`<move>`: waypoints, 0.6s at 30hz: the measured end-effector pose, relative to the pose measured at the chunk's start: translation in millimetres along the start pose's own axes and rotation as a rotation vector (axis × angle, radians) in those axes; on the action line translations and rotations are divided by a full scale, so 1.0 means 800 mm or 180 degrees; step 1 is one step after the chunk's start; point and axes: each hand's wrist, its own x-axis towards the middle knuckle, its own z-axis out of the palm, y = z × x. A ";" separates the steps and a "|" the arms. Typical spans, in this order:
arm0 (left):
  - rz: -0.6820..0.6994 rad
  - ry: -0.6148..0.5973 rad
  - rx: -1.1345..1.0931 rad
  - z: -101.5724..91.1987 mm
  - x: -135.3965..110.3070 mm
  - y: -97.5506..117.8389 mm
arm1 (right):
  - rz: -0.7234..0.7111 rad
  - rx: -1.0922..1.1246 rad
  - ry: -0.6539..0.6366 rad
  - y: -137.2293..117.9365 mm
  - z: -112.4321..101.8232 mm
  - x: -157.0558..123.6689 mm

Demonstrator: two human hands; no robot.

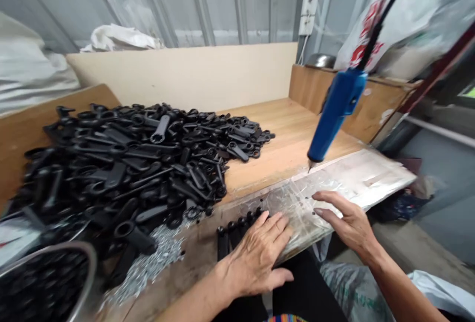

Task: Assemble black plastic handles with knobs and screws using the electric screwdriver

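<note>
My left hand [260, 245] lies palm down with its fingers stretched out, over the right end of a row of black plastic handles [223, 243] at the bench's front edge. The hand covers part of that row. To the right, my right hand [349, 223] is just above the film-covered board [386, 171], thumb and forefinger apart, with nothing visible between them. Beyond it hangs a blue electric screwdriver [336, 112], tilted, its tip pointing down at the board and apart from both hands.
A large heap of black handles [122, 154] fills the bench's left side. Silver screws [156, 255] are scattered in front of it. A round container [87, 262] of small black parts stands at the lower left. A beige panel [185, 74] closes off the back; a wooden box [311, 84] stands at right.
</note>
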 end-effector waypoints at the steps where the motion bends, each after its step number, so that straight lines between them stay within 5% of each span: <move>1: 0.0079 -0.0091 -0.0011 0.000 0.007 -0.005 | 0.0204 0.0029 0.0334 0.003 -0.014 0.006; 3: 0.0223 -0.0245 -0.0043 0.001 0.019 -0.014 | 0.0434 0.0257 0.0921 0.005 -0.042 0.023; 6: 0.0273 -0.0443 -0.0142 0.008 0.027 -0.024 | 0.0163 0.0926 0.1283 0.003 -0.073 0.066; 12: 0.0140 -0.0412 -0.0518 0.028 0.026 -0.031 | -0.0241 0.1977 0.0688 -0.006 -0.071 0.173; 18: 0.0275 -0.0198 -0.0419 0.031 0.028 -0.033 | 0.0093 0.2402 0.0082 -0.038 -0.021 0.197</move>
